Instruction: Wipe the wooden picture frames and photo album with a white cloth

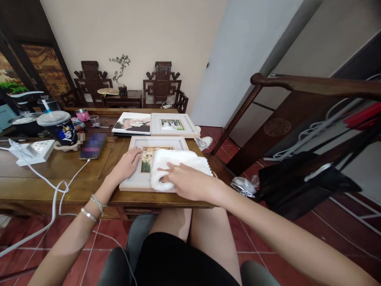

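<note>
The right hand [184, 180] lies flat, fingers spread, pressing a folded white cloth [175, 165] onto the glass of a pale picture frame [132, 183] near the wooden table's [44, 174] front edge. The left hand [127, 163] rests open on the frame's left border, seemingly steadying it against the cloth's pressure. Just behind lie a second frame [172, 125] and a photo print [132, 123]; a phone [93, 146] and a lidded cup [59, 127] sit further left.
</note>
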Action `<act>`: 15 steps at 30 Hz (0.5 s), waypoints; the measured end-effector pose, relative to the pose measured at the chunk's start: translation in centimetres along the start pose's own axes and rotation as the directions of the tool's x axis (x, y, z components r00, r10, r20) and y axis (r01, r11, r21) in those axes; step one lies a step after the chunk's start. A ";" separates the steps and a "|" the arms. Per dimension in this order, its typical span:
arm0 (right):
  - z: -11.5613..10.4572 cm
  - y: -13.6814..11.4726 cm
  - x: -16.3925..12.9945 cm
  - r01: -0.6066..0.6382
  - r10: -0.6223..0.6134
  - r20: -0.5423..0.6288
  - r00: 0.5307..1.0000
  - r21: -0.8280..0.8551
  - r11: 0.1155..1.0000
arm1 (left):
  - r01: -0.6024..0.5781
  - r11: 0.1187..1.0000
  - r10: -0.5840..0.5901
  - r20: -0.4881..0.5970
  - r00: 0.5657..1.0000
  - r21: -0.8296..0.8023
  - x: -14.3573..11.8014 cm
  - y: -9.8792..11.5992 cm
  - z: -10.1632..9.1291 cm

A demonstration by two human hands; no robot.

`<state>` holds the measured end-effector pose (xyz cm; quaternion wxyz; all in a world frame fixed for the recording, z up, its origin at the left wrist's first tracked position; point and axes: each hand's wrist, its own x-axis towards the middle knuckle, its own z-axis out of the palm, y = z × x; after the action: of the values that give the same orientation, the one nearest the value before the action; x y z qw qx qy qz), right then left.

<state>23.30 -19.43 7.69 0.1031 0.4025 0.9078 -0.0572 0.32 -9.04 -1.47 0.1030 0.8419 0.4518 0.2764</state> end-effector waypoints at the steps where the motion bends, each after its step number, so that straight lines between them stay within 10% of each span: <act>1: -0.1 0.1 -0.3 -0.018 0.019 0.009 1.000 -0.009 1.000 | 0.000 1.000 0.000 -0.001 1.000 -0.002 0.0 0.0 0.0; 15: 0.6 -4.1 4.4 0.071 -0.071 -0.120 0.990 -0.010 0.997 | 0.012 0.993 -0.030 -0.151 0.988 -0.120 0.0 0.1 -0.1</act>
<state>17.48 -19.14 6.20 0.0471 0.3724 0.9263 -0.0339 0.31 -9.06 -1.31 0.1206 0.8059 0.4500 0.3653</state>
